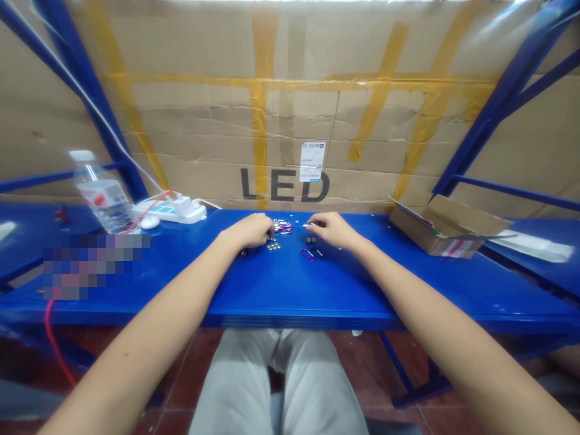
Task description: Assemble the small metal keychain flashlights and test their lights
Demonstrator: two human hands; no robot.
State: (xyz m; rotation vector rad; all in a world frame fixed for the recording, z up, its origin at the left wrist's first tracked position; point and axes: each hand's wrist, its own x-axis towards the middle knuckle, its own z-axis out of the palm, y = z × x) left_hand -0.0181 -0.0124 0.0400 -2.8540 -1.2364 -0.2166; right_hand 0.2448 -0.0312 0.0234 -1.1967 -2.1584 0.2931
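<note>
My left hand rests on the blue metal bench, its curled fingertips beside a small cluster of purple carabiners. My right hand lies a little to the right, its fingertips at a tiny silver metal part. Several small silver rings or nuts sit just below the gap between my hands. A single purple carabiner lies nearer me, beside small dark parts. Whether either hand grips something tiny is hidden by the fingers.
A clear plastic water bottle and a white power strip with a red cable stand at the back left. An open cardboard box sits at the right. Blue shelf uprights and a taped cardboard sheet rise behind the bench.
</note>
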